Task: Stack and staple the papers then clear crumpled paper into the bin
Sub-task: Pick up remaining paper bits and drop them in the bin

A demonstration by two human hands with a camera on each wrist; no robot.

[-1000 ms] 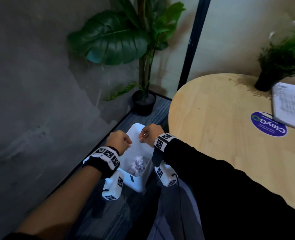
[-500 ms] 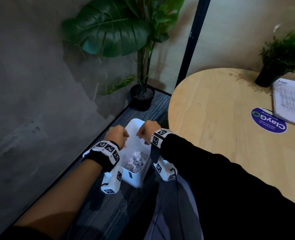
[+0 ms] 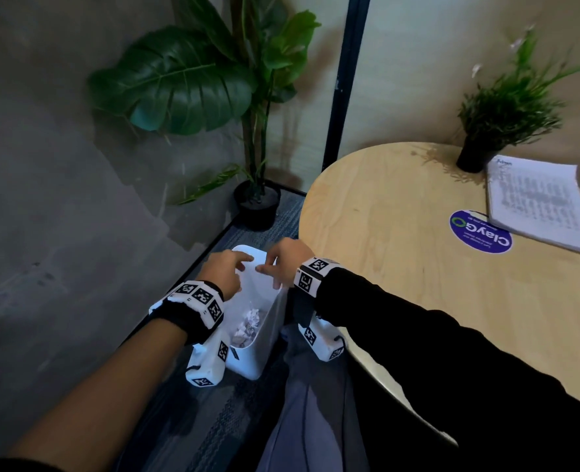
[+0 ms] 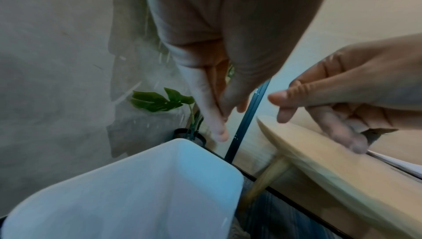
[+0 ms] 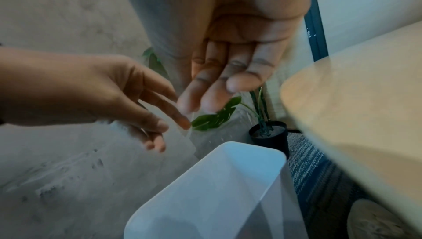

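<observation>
Two hands, left hand [image 3: 225, 267] and right hand [image 3: 287, 264], spread above one bin [image 3: 247, 364]

Dim corner spot with a rough grey concrete wall [image 3: 60, 199] on the left, a beige wall [image 3: 452, 63] at the far side split by a dark vertical post [image 3: 344, 97], striped blue-grey carpet [image 3: 213, 420] on the floor, and a round light-wood table [image 3: 418, 250] on the right.

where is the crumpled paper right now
In the head view the crumpled paper lies inside the white bin on the floor, left of the round table, below both hands.
</observation>
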